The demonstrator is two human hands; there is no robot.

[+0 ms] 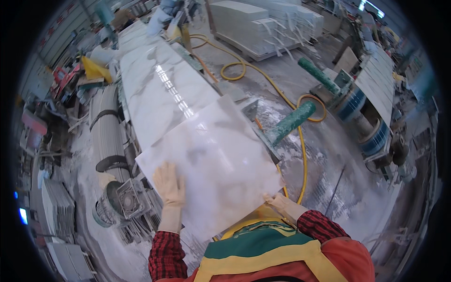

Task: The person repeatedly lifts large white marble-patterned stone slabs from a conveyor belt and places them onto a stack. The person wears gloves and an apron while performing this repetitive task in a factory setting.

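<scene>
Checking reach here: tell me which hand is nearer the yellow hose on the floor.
Right. The right hand grips the near right corner of the white marble tile, with the yellow hose running just beyond it. The left hand lies flat on the tile's left side, farther away.

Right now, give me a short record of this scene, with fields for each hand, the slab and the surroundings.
Left hand: gloved, flat on the slab's top face, near its left edge
Right hand: gloved, gripping the slab's near right edge
Slab: square glossy white marble tile, tilted
Beyond: long white marble strip on a conveyor line
Floor: yellow hose, green rollers
</scene>
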